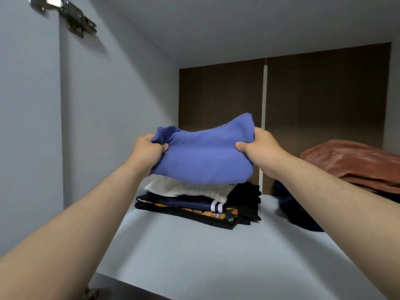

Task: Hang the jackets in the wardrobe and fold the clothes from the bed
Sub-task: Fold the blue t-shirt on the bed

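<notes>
Above the stack [194, 200] near the shelf's [194, 252] left wall, both hands grip the blue garment: left hand [147, 152], right hand [259, 148], its long axis spanning them, equally near.

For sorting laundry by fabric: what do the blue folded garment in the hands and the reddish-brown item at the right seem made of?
Blue garment: probably a soft matte knit such as cotton; it sags and creases thickly where the left hand and right hand grip it. Reddish-brown item: perhaps velvet or plush; streaky sheen along its folds. The weave is too blurred to confirm.
</notes>
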`<action>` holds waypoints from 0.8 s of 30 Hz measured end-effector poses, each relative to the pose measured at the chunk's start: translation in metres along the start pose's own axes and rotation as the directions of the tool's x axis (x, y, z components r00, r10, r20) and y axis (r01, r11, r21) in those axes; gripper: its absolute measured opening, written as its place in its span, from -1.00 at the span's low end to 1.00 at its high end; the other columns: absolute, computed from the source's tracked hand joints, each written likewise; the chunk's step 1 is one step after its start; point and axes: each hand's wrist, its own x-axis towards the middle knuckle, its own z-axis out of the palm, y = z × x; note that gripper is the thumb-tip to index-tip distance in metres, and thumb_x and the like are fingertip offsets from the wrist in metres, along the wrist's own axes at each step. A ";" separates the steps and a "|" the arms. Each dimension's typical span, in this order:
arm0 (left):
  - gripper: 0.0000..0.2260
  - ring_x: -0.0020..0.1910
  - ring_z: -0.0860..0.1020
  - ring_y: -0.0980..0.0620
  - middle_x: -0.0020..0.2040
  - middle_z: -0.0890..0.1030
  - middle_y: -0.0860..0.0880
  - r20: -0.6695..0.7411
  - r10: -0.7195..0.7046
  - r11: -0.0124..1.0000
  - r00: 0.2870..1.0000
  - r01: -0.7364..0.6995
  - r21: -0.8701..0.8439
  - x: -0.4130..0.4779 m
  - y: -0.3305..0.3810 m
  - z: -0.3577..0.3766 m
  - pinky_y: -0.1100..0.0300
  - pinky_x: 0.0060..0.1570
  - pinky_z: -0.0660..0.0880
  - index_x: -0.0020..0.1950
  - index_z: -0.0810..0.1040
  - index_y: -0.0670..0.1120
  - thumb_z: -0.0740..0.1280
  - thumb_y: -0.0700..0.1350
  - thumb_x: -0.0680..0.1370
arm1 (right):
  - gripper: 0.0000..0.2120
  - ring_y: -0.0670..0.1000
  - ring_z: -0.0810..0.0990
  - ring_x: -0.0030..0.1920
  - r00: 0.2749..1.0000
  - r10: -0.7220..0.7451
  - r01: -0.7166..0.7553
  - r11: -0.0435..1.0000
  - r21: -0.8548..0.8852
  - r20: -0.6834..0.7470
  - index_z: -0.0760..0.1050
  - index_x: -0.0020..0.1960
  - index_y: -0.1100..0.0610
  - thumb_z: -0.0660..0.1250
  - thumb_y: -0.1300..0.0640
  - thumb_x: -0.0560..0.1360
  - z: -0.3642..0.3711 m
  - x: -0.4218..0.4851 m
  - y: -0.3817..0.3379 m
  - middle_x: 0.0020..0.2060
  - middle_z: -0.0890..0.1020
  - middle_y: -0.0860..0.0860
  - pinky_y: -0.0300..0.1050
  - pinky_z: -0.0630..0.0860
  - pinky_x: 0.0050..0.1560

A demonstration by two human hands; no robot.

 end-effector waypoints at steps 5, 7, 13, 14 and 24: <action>-0.86 -0.18 0.55 -0.12 -0.24 0.58 -0.11 0.010 -0.034 0.986 0.999 0.031 0.165 0.056 -0.034 0.003 0.13 -0.18 0.45 -0.19 0.55 -0.13 0.31 -0.29 0.55 | -0.81 0.00 0.61 -0.10 0.995 0.103 -0.103 0.995 -0.013 -0.017 0.49 0.11 0.17 0.33 0.29 0.51 0.034 0.025 0.024 -0.03 0.61 0.07 -0.15 0.52 -0.24; -0.94 -0.19 0.55 -0.10 -0.23 0.57 -0.11 0.008 -0.059 0.971 0.998 0.056 0.233 0.079 -0.044 0.006 0.12 -0.18 0.43 -0.11 0.55 -0.18 0.32 -0.24 0.56 | -0.85 -0.06 0.57 -0.18 0.990 0.138 -0.138 0.990 -0.011 -0.041 0.48 0.08 0.19 0.33 0.31 0.53 0.046 0.038 0.033 -0.10 0.59 0.05 -0.22 0.45 -0.34; -0.85 0.01 0.56 -0.19 -0.02 0.58 -0.20 0.057 -0.073 0.839 0.996 0.030 0.543 0.121 -0.087 0.024 0.10 -0.10 0.43 0.05 0.50 -0.23 0.36 -0.20 0.53 | -0.58 0.19 0.58 0.11 0.928 0.368 -0.369 0.929 -0.013 -0.067 0.39 0.35 0.26 0.32 0.36 0.50 0.080 0.061 0.082 0.16 0.57 0.16 0.09 0.57 0.12; -0.83 0.07 0.56 -0.20 0.04 0.59 -0.23 0.074 -0.047 0.795 0.996 -0.007 0.607 0.120 -0.098 0.028 0.08 -0.04 0.46 0.08 0.52 -0.24 0.36 -0.20 0.53 | -0.47 0.21 0.54 0.22 0.907 0.419 -0.420 0.906 -0.050 -0.023 0.30 0.46 0.28 0.28 0.38 0.51 0.087 0.057 0.089 0.26 0.52 0.17 0.06 0.53 0.18; -0.56 0.46 0.35 -0.08 0.49 0.40 -0.07 0.500 0.100 0.685 0.860 -0.424 0.593 0.122 -0.082 0.061 0.11 0.41 0.24 0.48 0.42 -0.06 0.20 0.10 0.65 | -0.43 0.10 0.19 0.54 0.986 0.057 0.067 0.738 -0.672 0.160 0.28 0.54 -0.04 0.18 -0.22 0.59 0.096 0.076 0.070 0.57 0.21 0.01 0.05 0.17 0.51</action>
